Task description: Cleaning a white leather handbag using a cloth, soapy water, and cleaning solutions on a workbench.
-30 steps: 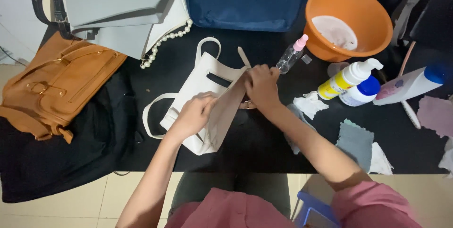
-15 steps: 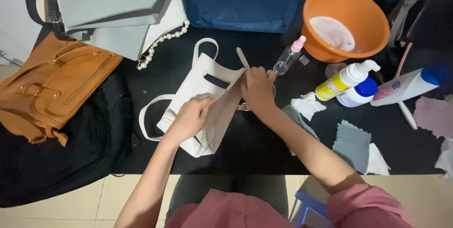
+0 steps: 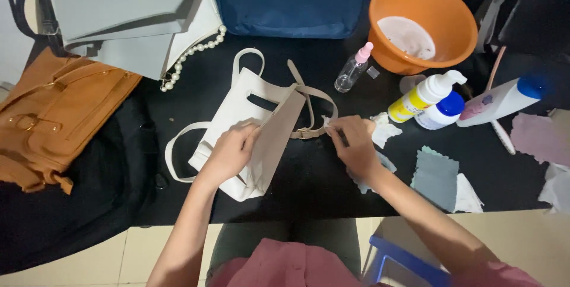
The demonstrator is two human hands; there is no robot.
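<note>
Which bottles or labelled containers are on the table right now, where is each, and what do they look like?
Clear spray bottle with pink cap: below the orange bowl.
White pump bottle with yellow label: right of centre, lying tilted.
White jar with blue lid: touching the pump bottle.
White tube with blue cap: far right, on its side.

Both forearms are bare and reach forward from pink sleeves near the lower edge of the view. The left hand (image 3: 230, 147) lies palm down, with the fingers bent and pressed together at the tips. The right hand (image 3: 355, 140) sits further to the right, well apart from the left one. Its wrist is bent inward and its fingers are curled, with thumb and fingertips meeting in a small pinching grip.
</note>
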